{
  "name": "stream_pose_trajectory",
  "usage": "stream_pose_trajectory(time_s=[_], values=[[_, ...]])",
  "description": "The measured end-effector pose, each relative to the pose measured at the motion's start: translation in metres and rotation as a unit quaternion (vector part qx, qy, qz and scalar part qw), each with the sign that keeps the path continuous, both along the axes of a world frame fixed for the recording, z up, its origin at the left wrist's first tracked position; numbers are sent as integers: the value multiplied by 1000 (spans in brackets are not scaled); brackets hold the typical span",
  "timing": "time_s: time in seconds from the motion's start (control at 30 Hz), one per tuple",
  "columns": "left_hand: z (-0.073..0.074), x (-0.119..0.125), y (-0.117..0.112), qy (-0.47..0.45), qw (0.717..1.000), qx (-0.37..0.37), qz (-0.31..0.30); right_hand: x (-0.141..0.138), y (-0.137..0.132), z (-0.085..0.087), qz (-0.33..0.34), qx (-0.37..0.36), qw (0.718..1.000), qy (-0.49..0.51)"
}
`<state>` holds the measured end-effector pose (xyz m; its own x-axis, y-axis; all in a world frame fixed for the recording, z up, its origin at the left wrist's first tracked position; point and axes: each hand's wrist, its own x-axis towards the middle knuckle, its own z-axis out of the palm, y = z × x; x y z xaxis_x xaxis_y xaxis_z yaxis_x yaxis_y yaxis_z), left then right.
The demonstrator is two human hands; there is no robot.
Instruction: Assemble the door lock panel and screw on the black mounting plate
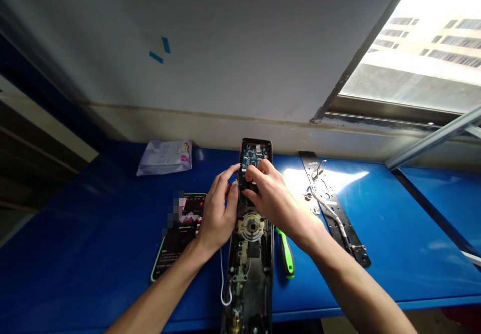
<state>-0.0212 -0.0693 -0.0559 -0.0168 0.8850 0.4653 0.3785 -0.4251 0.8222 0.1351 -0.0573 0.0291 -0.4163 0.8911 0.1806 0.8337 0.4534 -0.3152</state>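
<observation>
A long black door-lock body (251, 254) lies open on the blue table (93, 254), its length running away from me. A blue circuit board (255, 154) shows at its far end and a round metal part (251, 226) near the middle. My left hand (218, 213) rests against the lock's left edge, thumb and forefinger curled at the upper section. My right hand (272, 196) reaches over from the right, fingers pinched on a small dark part just below the circuit board. What the fingertips hold is hidden.
A phone (179, 233) with a lit screen lies left of the lock. A green-handled screwdriver (286, 251) lies right of it. Further right is a black metal plate (330, 208) with a white cable. A soft tissue pack (165, 157) sits by the wall. A window is at upper right.
</observation>
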Motion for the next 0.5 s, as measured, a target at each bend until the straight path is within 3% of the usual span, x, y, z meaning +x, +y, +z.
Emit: stream_pose_trajectory(time_s=[0.27, 0.5], values=[[-1, 2, -1, 6, 1000, 18, 12, -4, -3, -9, -26, 18, 999, -38], [-1, 2, -1, 9, 1000, 20, 19, 4, -8, -12, 16, 2, 1000, -17]])
